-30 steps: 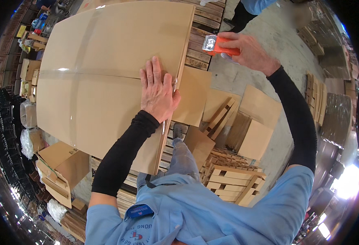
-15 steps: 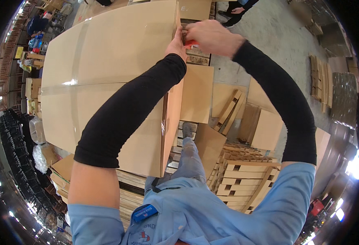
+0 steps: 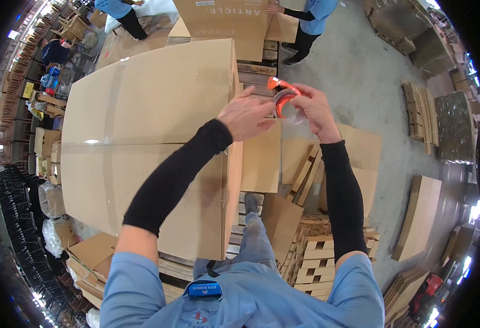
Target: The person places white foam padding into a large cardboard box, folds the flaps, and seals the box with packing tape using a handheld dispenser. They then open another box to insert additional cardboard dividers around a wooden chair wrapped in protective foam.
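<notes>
A large closed cardboard box (image 3: pixel 141 142) lies on a wooden pallet (image 3: pixel 251 68) in front of me, with clear tape along its seams. My right hand (image 3: pixel 316 112) holds an orange tape dispenser (image 3: pixel 281 97) with a roll of clear tape, just off the box's right edge. My left hand (image 3: pixel 245 115) reaches across to the dispenser, its fingers at the tape roll. Both forearms wear black sleeves.
Flat cardboard sheets (image 3: pixel 354 158) and stacked cardboard corner pieces (image 3: pixel 316 257) lie on the concrete floor to my right. Two people (image 3: pixel 305 22) handle another large carton (image 3: pixel 223 22) beyond the box. Shelving and clutter line the left side.
My left hand has left the box's top and come to the dispenser. Both hands then drew back from the box's upper right corner to its right edge.
</notes>
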Tool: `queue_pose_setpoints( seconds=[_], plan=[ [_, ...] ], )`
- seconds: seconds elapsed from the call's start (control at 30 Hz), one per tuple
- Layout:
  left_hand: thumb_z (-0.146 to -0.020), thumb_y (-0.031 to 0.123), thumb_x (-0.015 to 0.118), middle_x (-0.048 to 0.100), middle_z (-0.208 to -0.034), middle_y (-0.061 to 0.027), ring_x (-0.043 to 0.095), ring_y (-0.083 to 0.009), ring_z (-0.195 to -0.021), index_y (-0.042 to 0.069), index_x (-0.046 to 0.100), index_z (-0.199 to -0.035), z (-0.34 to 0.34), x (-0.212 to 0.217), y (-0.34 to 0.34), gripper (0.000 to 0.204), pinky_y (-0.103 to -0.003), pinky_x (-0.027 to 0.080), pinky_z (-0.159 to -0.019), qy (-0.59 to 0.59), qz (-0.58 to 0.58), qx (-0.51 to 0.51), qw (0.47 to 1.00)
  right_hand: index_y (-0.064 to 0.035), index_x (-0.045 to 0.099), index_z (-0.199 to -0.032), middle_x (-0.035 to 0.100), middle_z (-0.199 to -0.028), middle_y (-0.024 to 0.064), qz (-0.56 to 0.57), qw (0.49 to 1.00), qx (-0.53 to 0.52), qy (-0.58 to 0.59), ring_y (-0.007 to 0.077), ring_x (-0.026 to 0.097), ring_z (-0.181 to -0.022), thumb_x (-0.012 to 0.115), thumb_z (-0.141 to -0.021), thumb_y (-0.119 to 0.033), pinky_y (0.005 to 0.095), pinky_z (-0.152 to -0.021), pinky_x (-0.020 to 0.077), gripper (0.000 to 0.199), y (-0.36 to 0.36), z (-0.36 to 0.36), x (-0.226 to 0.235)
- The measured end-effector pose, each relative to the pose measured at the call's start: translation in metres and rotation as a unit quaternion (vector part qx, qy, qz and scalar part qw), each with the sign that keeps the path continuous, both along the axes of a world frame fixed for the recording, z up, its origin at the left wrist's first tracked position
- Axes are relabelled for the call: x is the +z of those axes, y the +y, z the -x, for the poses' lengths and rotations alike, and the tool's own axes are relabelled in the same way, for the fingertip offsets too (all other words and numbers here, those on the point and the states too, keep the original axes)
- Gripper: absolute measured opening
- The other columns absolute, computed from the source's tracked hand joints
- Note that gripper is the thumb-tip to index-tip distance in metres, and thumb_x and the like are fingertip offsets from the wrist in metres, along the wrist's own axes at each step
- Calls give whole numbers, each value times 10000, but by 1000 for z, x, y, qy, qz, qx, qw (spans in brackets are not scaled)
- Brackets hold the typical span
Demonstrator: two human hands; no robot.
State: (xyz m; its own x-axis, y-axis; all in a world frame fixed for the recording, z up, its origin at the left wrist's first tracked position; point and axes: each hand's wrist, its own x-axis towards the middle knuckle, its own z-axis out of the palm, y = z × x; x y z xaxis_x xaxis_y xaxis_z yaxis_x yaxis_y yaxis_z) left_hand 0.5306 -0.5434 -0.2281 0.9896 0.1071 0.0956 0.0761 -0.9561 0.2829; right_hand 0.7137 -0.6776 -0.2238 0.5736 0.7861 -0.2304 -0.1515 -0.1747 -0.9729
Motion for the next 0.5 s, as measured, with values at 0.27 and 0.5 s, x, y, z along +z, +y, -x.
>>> queue_pose_setpoints(
  seconds=[0.27,0.5],
  plan=[
    [-952,94,615,703,-1183,-124,649,-210,-1106,20,675,-1203,56,-27,56,268,-323,463,-1001,-521,368,287,715,-18,748,-1077,736,-934,150,-84,922,-71,-371,206,682,-842,659,-768,-188,331,-746,522,364,104,38,137],
    [-946,61,566,697,-1184,-139,657,-254,-1109,7,668,-1195,46,-6,47,274,-344,482,-972,-497,325,280,754,-90,779,-1021,740,-1054,199,208,811,7,-547,355,705,-1058,690,-763,-321,437,-898,554,358,211,6,64]
  ],
)
